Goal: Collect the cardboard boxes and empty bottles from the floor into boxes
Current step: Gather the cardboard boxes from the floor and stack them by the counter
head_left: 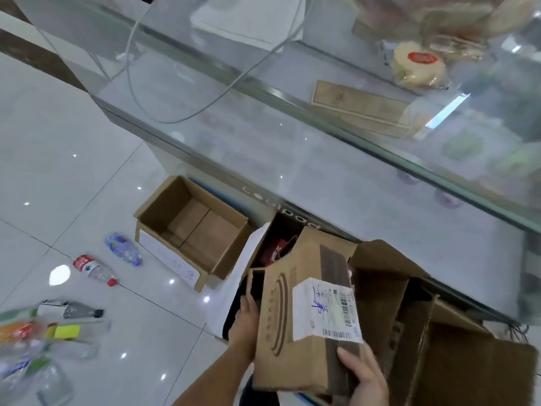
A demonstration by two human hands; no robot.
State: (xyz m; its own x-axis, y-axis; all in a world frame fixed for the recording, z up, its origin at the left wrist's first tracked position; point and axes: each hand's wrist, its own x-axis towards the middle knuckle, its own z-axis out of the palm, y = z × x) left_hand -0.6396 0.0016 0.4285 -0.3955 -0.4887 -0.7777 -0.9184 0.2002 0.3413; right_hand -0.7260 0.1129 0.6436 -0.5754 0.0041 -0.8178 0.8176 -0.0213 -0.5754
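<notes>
Currently holding a small cardboard box point(310, 312) up off the floor point(73, 127), pinched along its left edge by the left hand point(244, 326) and clasped round its near corner by the right hand point(366, 376) (white shipping label facing up). Raised just beside a large open carton point(439, 347), flaps spread, below the glass tabletop point(292, 127). Further left, resting on the tiles: an open brown box point(190, 227), then a blue-labelled bottle point(124, 249), a red-labelled bottle point(95, 269) and a blurred heap of bottles point(44, 332).
</notes>
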